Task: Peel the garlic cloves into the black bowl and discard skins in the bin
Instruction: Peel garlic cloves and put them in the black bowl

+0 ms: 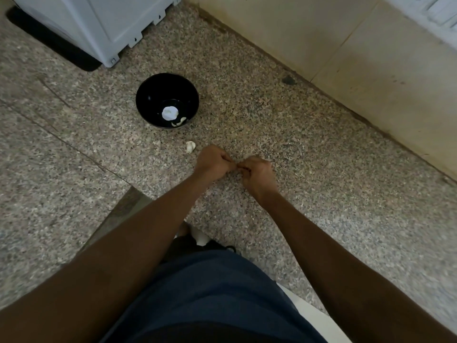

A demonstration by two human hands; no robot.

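Speckled granite worktop (284, 125) fills most of the frame, seen from above, with its near edge running diagonally through the lower middle. At the upper left a white appliance (99, 23) stands on a dark mat (54, 45); no writing can be read on it. Below and to its right, in the upper middle, sits the black bowl (153, 90). Inside it lie a round white piece (170, 113) near the centre and a pale, curved peeled garlic clove (180, 122) against the lower right wall. Just below the bowl, apart from its rim, a small white bit of garlic (190, 146) rests on the stone.

At mid-frame both bare forearms reach up from the bottom corners and meet. The left hand (214, 161) and the right hand (258, 173) have their fingers curled inward, fingertips touching each other, each grip clenched on something very small pinched between them; it is hidden by the fingers, so what it is cannot be told. The hands hover just right of the loose garlic bit and well below the bowl.

Right of the hands the stone lies bare as far as a cream tiled wall (358, 58), which slants from the top middle to the right edge. A dark spot (288, 80) marks the stone close to the wall's foot. Dark blue clothing (217, 293) fills the bottom centre.
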